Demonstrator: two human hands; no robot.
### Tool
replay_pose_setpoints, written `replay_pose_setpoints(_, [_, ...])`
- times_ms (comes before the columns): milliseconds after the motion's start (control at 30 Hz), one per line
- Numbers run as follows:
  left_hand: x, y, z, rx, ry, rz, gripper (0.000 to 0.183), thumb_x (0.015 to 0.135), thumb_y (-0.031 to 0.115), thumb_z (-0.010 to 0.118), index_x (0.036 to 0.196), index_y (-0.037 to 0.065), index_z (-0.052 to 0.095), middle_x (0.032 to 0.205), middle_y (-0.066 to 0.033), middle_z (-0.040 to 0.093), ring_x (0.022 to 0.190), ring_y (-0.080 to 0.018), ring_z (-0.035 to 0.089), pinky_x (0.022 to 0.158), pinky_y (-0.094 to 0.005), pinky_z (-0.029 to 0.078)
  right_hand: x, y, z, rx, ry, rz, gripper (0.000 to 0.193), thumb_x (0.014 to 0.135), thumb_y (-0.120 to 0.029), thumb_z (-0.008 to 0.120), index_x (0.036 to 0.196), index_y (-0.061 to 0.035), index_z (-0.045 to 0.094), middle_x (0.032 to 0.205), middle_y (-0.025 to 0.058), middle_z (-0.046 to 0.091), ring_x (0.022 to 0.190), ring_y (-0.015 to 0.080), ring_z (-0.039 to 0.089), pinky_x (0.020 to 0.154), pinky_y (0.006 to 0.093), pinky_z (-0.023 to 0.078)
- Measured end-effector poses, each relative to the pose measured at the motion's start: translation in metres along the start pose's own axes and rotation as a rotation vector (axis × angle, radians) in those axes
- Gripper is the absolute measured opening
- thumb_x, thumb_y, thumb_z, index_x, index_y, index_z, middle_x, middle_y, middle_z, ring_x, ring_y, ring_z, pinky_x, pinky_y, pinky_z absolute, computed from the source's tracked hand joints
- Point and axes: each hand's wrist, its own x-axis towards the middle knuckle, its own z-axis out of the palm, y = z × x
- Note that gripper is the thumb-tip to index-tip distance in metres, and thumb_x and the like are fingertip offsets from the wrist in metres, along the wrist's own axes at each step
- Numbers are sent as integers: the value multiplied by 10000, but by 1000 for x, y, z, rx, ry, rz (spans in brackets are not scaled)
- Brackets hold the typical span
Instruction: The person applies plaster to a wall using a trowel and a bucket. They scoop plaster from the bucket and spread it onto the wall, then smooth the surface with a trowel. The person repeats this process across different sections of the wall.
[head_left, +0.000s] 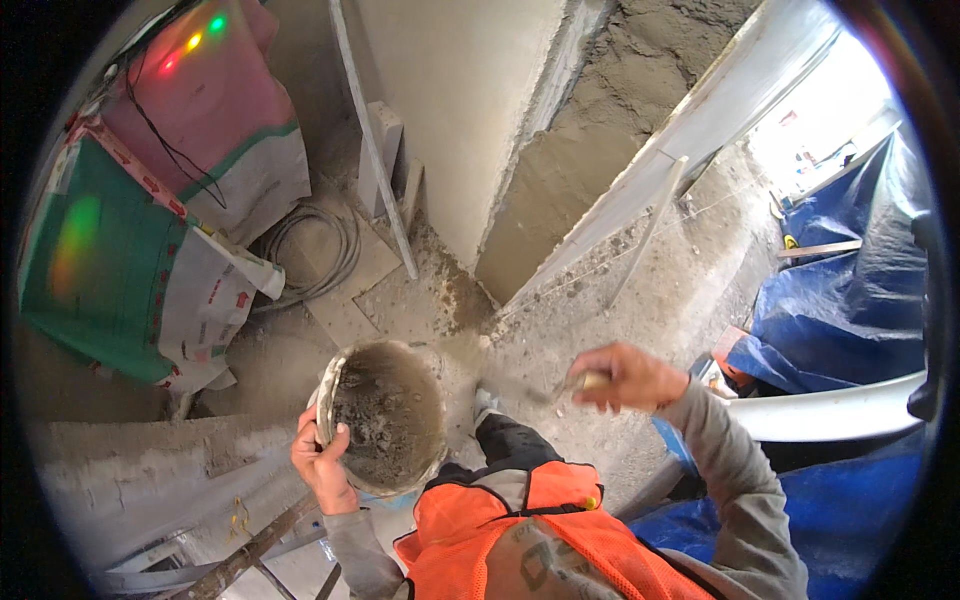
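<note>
Grit and dried splashes coat the floor [440,285] of a cluttered building-site interior, where a coil of grey hose or cable [350,240] lies near bundles draped in green, white and pink sheeting [105,265] and a crumpled blue tarpaulin [840,300] spreads at right. Work appears to be partway along: a grey-brown coated surface [560,190] between two pale, flat panels [450,110] is smooth at its near end but rough and lumpy farther off, suggesting that part is done and the far stretch unfinished. A worker in an orange mesh vest [465,520] grips the rim of a round, mortar-crusted bucket [425,415] with the left hand [322,460], thumb hooked over the edge and fingers outside. Directly before the worker's body, left of the feet, the bucket tilts its wide mouth into view; its walls wear a pale brown film, and dark, clumpy mortar [375,410] lies within, how deep cannot be told. Well apart to the right, the right hand [628,378] closes around the light-coloured handle of a small trowel [594,380], its blade blurred and apparently clear of the mix.
</note>
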Motion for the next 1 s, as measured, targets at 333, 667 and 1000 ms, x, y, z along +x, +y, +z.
replay_pose_setpoints(333, [-16, -19, -36, 99, 95, 53, 136, 733, -95, 760, 827, -41, 678, 1239, -79, 688, 988, -135, 586, 908, -309, 453, 29, -17, -111, -19, 671, 25, 216, 976, -210, 736, 994, 5, 730, 718, 34, 654, 536, 109, 606, 446, 293, 487])
replay_pose_setpoints(667, [-33, -19, -20, 80, 151, -10, 145, 722, -29, 774, 765, -35, 636, 1226, -82, 711, 886, -106, 553, 828, -289, 438, 188, 138, -37, -422, 674, 186, 386, 932, -310, 713, 1181, -14, 724, 920, 224, 766, 915, 367, 769, 796, 474, 600])
replay_pose_setpoints(1000, [-32, -16, -3, 20, 147, -31, 167, 708, -20, 784, 770, -30, 630, 1220, -86, 703, 860, -106, 535, 785, -277, 430, 201, 143, -23, -80, 679, 348, 416, 953, -230, 706, 1305, -21, 633, 1034, 204, 745, 804, 329, 752, 644, 461, 614])
